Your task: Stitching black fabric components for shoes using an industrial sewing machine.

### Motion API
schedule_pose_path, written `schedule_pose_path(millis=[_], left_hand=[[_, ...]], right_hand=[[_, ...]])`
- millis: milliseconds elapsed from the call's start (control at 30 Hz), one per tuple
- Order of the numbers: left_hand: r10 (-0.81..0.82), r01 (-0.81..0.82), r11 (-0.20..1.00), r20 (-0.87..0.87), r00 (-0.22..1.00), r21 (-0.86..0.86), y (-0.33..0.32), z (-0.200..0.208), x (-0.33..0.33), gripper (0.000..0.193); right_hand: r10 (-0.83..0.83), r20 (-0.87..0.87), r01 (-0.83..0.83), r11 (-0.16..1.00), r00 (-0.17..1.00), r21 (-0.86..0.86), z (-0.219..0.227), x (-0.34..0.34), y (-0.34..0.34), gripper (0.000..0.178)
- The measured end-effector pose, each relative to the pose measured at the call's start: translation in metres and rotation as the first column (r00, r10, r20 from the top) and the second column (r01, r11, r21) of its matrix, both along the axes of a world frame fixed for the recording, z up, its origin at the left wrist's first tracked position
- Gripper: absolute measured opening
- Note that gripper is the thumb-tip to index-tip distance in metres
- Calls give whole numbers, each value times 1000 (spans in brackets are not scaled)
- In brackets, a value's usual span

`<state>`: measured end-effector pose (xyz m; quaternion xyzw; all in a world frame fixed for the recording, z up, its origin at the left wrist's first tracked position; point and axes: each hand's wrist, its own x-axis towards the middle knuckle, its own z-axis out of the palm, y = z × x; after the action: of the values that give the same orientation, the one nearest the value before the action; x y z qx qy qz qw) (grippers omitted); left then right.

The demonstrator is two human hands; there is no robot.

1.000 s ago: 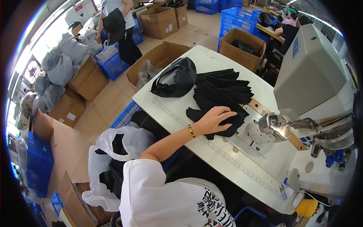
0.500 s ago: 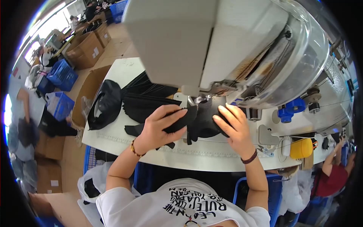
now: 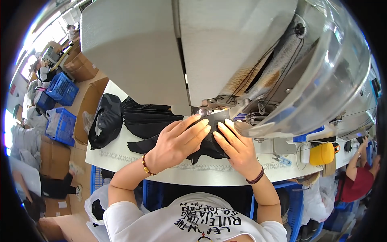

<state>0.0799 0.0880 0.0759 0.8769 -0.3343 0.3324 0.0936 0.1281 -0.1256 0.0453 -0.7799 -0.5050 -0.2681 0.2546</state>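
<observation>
My left hand (image 3: 173, 145) lies over a black fabric piece (image 3: 207, 148), its fingers stretched toward the needle area of a sewing machine (image 3: 137, 52). On the piece's right side rests my right hand (image 3: 240, 153), fingers extended and slightly spread. Both hands press the fabric down on the white table (image 3: 169, 175). My left thumb is hidden, and the machine head covers the exact stitching point. Left of my left hand lies a fanned stack of black cut pieces (image 3: 147, 123). Beyond that sits a black moulded, curved piece (image 3: 105, 121).
A clear plastic guard (image 3: 310, 80) juts out above my right hand. Thread snips (image 3: 284, 160) and a yellow container (image 3: 321, 154) are on the table's right. Blue crates (image 3: 60, 127) and cardboard boxes (image 3: 54, 157) stand on the left. Other people are on both sides.
My left hand has moved right and flattened from a pinch on a black flap, closer to my right hand. The fabric lies flatter. My view has shifted nearer the machine head.
</observation>
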Motion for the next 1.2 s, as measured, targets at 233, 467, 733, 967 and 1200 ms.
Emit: schedule_pose_path(millis=[233, 467, 733, 967, 1200], left_hand=[[30, -29, 999, -26, 999, 28, -2, 7, 0, 36], [43, -39, 997, -58, 997, 68, -3, 14, -2, 37], [32, -30, 999, -113, 993, 20, -1, 20, 10, 36], [20, -18, 1000, -141, 990, 12, 2, 19, 12, 36], [74, -68, 995, -86, 993, 72, 3, 11, 14, 39]], right_hand=[[20, -58, -19, 1000, 998, 17, 2, -1, 1, 40], [24, -78, -23, 1000, 997, 8, 5, -2, 0, 41], [-25, -233, 23, 1000, 972, -12, 15, -4, 3, 47], [-54, -220, 58, 998, 974, 8, 13, -6, 7, 49], [-41, -236, 45, 999, 971, 11, 15, -5, 10, 51]])
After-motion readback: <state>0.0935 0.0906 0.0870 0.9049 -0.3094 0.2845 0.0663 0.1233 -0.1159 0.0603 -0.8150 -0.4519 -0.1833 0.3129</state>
